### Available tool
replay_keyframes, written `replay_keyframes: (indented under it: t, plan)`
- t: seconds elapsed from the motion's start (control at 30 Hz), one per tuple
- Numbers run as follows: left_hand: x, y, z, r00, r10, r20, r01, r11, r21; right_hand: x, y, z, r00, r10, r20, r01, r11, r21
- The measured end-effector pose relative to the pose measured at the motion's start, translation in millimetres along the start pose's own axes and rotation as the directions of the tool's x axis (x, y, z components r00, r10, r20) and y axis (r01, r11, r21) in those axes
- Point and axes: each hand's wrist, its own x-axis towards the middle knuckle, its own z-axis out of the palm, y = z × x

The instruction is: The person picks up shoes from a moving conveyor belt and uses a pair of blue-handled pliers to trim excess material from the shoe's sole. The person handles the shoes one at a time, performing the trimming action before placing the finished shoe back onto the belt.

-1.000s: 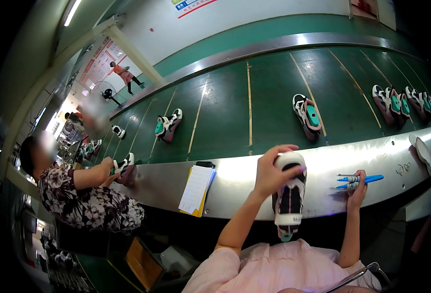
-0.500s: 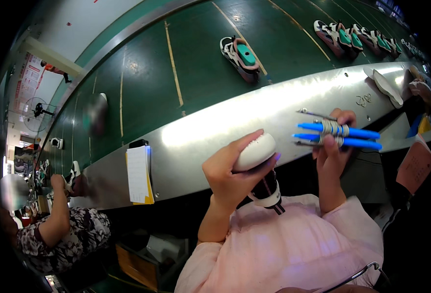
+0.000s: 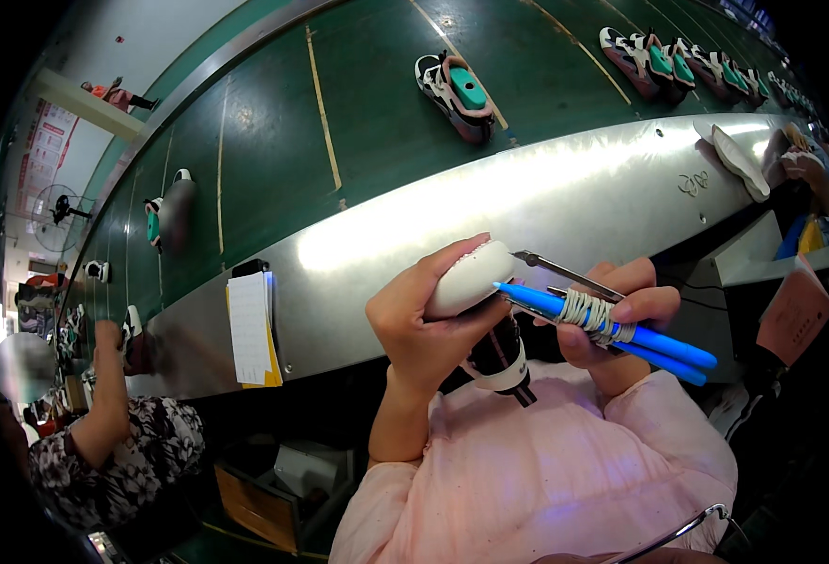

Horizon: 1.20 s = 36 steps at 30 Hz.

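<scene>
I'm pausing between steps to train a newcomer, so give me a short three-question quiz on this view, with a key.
1. True or false: the right hand grips the rounded white end of the shoe.
2. What colour are the bodies of the bundled pen-like tools? A) red B) blue C) yellow
3. Fill the gap: the papers lie on the ___ beside the green belt.

Key:
1. False; the left hand does.
2. B
3. metal ledge

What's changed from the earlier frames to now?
Right grip has brought the banded blue pen-like tools leftward, up to the toe of the shoe. Nothing newly grasped or released; left grip still holds the shoe, notepad still lies on the metal ledge.
</scene>
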Motion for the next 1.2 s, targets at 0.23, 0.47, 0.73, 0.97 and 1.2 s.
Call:
replay_keyframes:
  t: [0.23, 0.47, 0.73, 0.97, 1.2]
  plan:
    - [1.5, 1.7, 2.4, 0.999, 0.024, 0.030, -0.025, 0.999, 0.027, 13.6, -11.7, -6.2, 0.997, 0.069, 0.021, -0.065, 0.986, -0.150]
    - [-7.0, 3.2, 4.7, 0.997, 0.074, 0.013, -0.075, 0.994, 0.085, 35.3, -27.6, -7.7, 0.980, 0.172, 0.105, -0.140, 0.957, -0.255]
    - [4.3, 4.4, 5.8, 0.992, 0.116, 0.047, -0.122, 0.977, 0.177, 1.2, -40.3, -30.9, 0.969, 0.152, -0.194, -0.179, 0.975, -0.131]
    - [49.1, -115.1, -21.0, 0.914, -0.383, -0.137, 0.395, 0.916, 0.070, -34.1, -4.6, -32.1, 0.745, 0.622, -0.242, -0.536, 0.774, 0.337]
    - [0.0, -168.7, -23.9, 0.892, -0.452, 0.016, 0.395, 0.795, 0.460, -44.8, 19.1, -35.1, 0.567, 0.803, -0.185, -0.745, 0.595, 0.302]
